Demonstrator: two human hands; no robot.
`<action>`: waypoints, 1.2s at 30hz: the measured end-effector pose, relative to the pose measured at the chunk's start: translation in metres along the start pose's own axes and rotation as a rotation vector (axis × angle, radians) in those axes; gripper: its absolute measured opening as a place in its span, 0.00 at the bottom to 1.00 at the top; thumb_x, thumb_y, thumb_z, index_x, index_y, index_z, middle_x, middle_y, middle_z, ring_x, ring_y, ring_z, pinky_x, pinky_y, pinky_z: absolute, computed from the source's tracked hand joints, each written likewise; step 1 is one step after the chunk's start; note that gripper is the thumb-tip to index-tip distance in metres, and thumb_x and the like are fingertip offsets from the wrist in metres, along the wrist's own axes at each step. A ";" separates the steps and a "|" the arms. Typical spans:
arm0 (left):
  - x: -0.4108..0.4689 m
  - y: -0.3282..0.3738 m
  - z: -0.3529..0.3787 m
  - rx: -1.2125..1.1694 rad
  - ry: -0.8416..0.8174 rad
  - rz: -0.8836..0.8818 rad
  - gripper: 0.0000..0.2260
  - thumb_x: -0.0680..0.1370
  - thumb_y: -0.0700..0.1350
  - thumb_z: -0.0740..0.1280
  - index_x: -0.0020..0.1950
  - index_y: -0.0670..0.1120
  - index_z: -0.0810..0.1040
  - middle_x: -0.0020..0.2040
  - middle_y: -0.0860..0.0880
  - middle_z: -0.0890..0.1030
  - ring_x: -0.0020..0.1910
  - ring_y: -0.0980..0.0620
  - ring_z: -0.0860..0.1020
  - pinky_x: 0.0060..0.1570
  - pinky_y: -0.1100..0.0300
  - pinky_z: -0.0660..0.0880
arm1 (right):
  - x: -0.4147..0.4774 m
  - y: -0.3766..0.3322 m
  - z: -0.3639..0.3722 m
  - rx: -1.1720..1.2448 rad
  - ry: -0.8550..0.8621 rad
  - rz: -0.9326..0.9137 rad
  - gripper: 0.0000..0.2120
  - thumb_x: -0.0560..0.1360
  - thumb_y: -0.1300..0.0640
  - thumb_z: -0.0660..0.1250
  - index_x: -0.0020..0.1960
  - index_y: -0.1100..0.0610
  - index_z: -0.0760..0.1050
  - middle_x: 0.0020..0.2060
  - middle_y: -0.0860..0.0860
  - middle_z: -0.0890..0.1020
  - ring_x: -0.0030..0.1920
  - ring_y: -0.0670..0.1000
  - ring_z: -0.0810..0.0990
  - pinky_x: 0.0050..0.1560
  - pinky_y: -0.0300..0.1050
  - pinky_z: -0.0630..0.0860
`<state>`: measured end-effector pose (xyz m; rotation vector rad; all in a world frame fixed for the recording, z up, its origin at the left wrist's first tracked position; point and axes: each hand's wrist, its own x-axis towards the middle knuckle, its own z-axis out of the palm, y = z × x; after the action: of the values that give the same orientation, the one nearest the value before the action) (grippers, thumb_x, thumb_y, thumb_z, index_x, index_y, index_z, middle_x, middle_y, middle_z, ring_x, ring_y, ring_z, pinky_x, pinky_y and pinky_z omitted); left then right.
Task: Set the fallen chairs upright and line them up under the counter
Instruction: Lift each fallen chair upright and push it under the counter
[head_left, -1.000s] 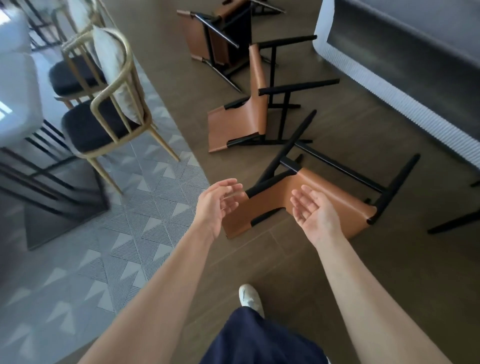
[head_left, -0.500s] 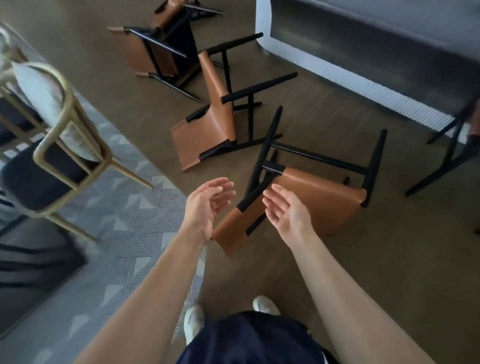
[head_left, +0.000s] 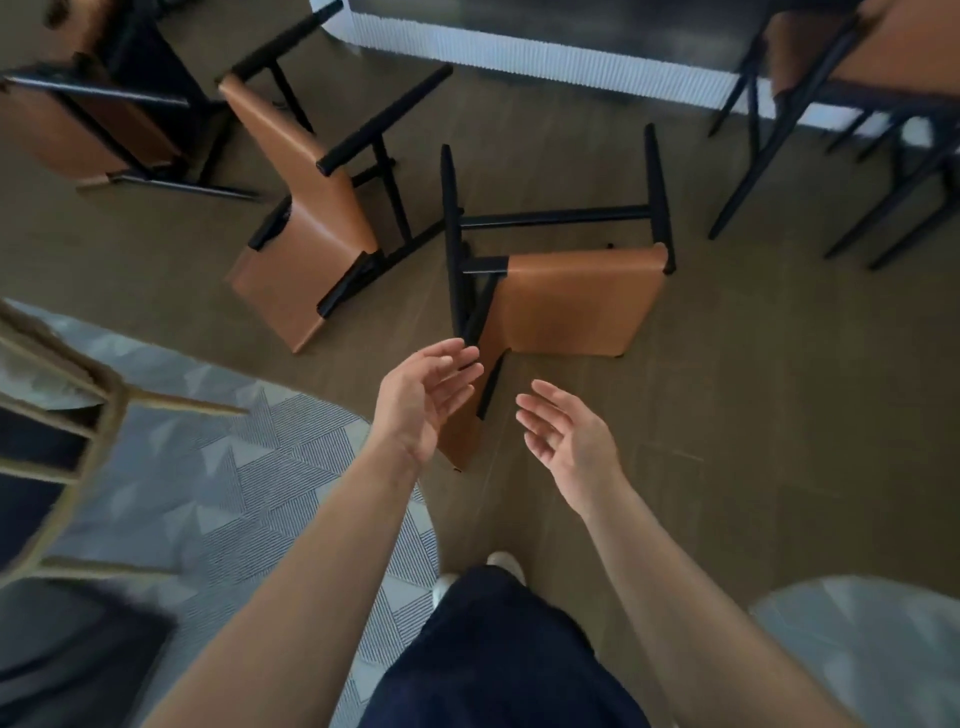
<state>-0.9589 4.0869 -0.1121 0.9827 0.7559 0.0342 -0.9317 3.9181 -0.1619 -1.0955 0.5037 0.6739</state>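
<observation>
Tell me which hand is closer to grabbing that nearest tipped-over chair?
Likely left. The left hand is open, fingertips beside the black frame of the nearest fallen chair; the right hand hovers open over floor, farther off.

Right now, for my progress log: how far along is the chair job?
Done: one upright chair stands by the counter. In hand: left hand and right hand, open, reach toward the nearest fallen chair; neither grips it. Left: that chair, the middle fallen chair and the far fallen chair.

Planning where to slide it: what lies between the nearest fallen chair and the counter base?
Head view: only bare wooden floor between the nearest fallen chair and the counter base.
</observation>
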 end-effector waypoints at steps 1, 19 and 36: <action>0.002 -0.002 0.000 0.019 -0.007 -0.002 0.12 0.78 0.36 0.59 0.54 0.43 0.81 0.51 0.45 0.85 0.52 0.48 0.83 0.49 0.57 0.77 | -0.001 0.002 -0.002 0.007 0.013 -0.002 0.11 0.80 0.53 0.62 0.56 0.54 0.81 0.50 0.51 0.86 0.52 0.49 0.84 0.49 0.45 0.75; 0.076 -0.022 -0.084 0.313 -0.079 -0.155 0.11 0.76 0.32 0.64 0.54 0.42 0.81 0.54 0.43 0.84 0.56 0.46 0.81 0.58 0.52 0.77 | 0.045 0.076 0.045 0.225 0.228 -0.029 0.10 0.80 0.54 0.62 0.55 0.54 0.81 0.50 0.52 0.86 0.50 0.49 0.85 0.50 0.46 0.74; 0.202 -0.118 -0.134 0.846 -0.004 -0.326 0.33 0.72 0.42 0.74 0.74 0.48 0.63 0.70 0.48 0.70 0.64 0.47 0.71 0.59 0.54 0.68 | 0.139 0.181 0.058 0.441 0.396 0.138 0.08 0.81 0.58 0.61 0.55 0.57 0.79 0.44 0.51 0.87 0.54 0.51 0.82 0.51 0.44 0.77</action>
<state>-0.9225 4.1892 -0.3591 1.6376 0.9387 -0.6146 -0.9617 4.0595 -0.3480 -0.7771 1.0236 0.4323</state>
